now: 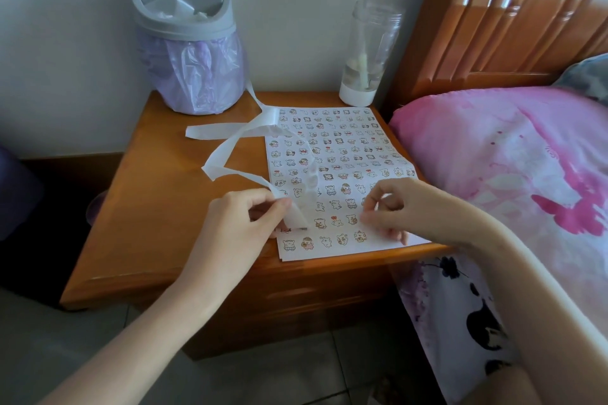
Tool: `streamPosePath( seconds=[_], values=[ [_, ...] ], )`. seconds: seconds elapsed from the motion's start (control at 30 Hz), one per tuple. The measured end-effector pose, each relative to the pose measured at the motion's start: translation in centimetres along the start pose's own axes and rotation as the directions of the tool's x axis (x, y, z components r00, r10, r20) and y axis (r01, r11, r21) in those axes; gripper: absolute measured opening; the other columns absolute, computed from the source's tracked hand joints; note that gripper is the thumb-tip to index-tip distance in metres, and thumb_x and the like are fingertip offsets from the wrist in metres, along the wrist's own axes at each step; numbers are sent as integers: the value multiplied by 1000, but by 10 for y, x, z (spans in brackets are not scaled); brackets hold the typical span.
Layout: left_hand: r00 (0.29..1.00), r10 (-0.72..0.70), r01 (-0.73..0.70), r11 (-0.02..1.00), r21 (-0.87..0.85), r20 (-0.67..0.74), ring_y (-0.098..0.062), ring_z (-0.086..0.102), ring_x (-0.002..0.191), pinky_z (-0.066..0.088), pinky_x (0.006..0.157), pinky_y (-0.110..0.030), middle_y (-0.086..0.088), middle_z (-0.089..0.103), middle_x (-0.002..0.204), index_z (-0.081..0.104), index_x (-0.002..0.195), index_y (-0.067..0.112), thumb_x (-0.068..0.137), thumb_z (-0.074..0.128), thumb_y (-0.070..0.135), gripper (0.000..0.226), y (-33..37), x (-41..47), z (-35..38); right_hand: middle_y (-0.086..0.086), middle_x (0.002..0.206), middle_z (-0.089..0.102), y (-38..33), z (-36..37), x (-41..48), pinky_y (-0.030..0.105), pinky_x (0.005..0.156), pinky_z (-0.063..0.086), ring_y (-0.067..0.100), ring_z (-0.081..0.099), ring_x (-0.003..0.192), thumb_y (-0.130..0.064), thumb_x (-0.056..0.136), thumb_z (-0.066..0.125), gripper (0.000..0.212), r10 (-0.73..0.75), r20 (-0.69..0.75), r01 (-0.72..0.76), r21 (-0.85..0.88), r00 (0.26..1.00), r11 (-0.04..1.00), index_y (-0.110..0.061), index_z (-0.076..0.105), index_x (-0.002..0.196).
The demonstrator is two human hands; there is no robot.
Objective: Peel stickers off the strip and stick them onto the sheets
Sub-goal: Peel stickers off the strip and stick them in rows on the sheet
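Room: bedroom corner with a pale wall, a wooden table (158,207) and a bed (493,158) touching its right side.
Table: orange-brown wood with a bare left half; the tiled floor (98,355) shows below it.
Sheet (345,148): white, lying flat on the right half of the table, its near edge at the table's front edge. Rows of small cartoon stickers cover most of it.
Strip (230,141): a long translucent white ribbon. It runs from the bin down across the sheet's far left corner, loops over the bare wood and curls back to the left hand. One stretch lies over the sheet's left columns.
Left hand (240,223): thumb and forefinger pinch the strip's near end just above the sheet's near left corner, with the other fingers curled under.
Right hand (404,207): fingers curled over the sheet's near right part, fingertips down at the paper. Whether they pinch a sticker cannot be told.
Bin (190,52): grey, with a swing lid and a lilac bag, at the table's far left corner.
Bottle (368,52): clear, with a white base and a straw, at the far right corner, beside the headboard (510,10).
Bed: pink patterned bedding.
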State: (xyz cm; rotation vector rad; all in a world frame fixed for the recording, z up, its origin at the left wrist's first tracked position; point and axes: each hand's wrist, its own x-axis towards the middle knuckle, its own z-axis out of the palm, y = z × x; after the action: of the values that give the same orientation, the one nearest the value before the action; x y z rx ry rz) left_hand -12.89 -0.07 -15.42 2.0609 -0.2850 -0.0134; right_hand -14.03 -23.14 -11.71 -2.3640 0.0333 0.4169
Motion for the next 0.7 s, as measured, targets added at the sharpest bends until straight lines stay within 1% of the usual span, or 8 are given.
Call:
streamPosePath(
  seconds=[0.1, 0.13, 0.27, 0.37, 0.47, 0.53, 0.6, 0.7],
  values=[
    [999, 19, -23, 996, -81, -44, 4, 65, 67, 44, 53, -3, 12, 70, 78, 70, 85, 20, 90, 58, 24, 14, 6, 0, -4, -10, 79, 68, -7, 15, 0, 23, 66, 51, 4, 59, 70, -36, 85, 65, 12, -200, -296, 221, 41, 934, 974, -24, 63, 87],
    [997, 30, -37, 994, -102, -68, 5, 65, 66, 43, 53, -3, 12, 69, 77, 70, 85, 19, 90, 57, 24, 14, 8, 0, -5, -14, 86, 67, -11, 21, -1, 20, 70, 49, 3, 59, 78, -37, 84, 65, 11, -269, -340, 303, 50, 901, 952, -27, 64, 89],
    [989, 46, -69, 984, -166, -141, 5, 63, 60, 40, 50, -3, 13, 66, 67, 70, 89, 18, 90, 56, 26, 16, 16, 0, -8, -23, 94, 61, -27, 45, 0, 9, 74, 37, 3, 50, 91, -34, 79, 70, 16, -422, -330, 447, -3, 844, 895, -32, 66, 94],
    [989, 31, -66, 968, -243, -146, 1, 66, 66, 43, 59, -3, 10, 72, 70, 72, 90, 18, 89, 56, 30, 20, 19, 1, -7, -19, 85, 65, -29, 52, 5, 13, 69, 40, 4, 55, 82, -20, 82, 72, 13, -451, -388, 503, 37, 804, 864, -26, 67, 92],
    [992, -10, -30, 950, -310, -128, -2, 68, 80, 47, 73, -7, 12, 74, 81, 73, 85, 28, 87, 53, 42, 25, 17, 2, -6, -10, 78, 70, -29, 52, 5, 25, 67, 47, 11, 63, 76, -15, 81, 73, 17, -403, -444, 525, 193, 800, 829, -21, 64, 94],
    [997, -43, 15, 918, -397, -62, -8, 68, 94, 50, 89, -23, 12, 75, 90, 75, 82, 32, 87, 49, 48, 31, 18, 3, -6, -7, 77, 72, -29, 52, 5, 32, 67, 50, 14, 65, 75, -14, 81, 73, 20, -382, -465, 532, 247, 798, 810, -20, 61, 94],
    [1000, -18, 17, 910, -413, 2, -12, 67, 101, 48, 94, -35, 9, 74, 95, 75, 86, 30, 89, 50, 49, 32, 20, 2, -5, -5, 78, 73, -30, 52, 5, 39, 69, 52, 17, 67, 78, -13, 80, 74, 20, -379, -479, 539, 256, 792, 803, -19, 60, 94],
    [1000, -3, -3, 929, -370, -17, -3, 67, 87, 48, 74, -10, 10, 74, 85, 74, 87, 18, 89, 58, 31, 21, 23, 0, -3, -7, 78, 71, -30, 54, 4, 42, 71, 53, 15, 67, 77, -13, 81, 73, 18, -400, -481, 554, 233, 780, 799, -20, 63, 94]
  ],
)
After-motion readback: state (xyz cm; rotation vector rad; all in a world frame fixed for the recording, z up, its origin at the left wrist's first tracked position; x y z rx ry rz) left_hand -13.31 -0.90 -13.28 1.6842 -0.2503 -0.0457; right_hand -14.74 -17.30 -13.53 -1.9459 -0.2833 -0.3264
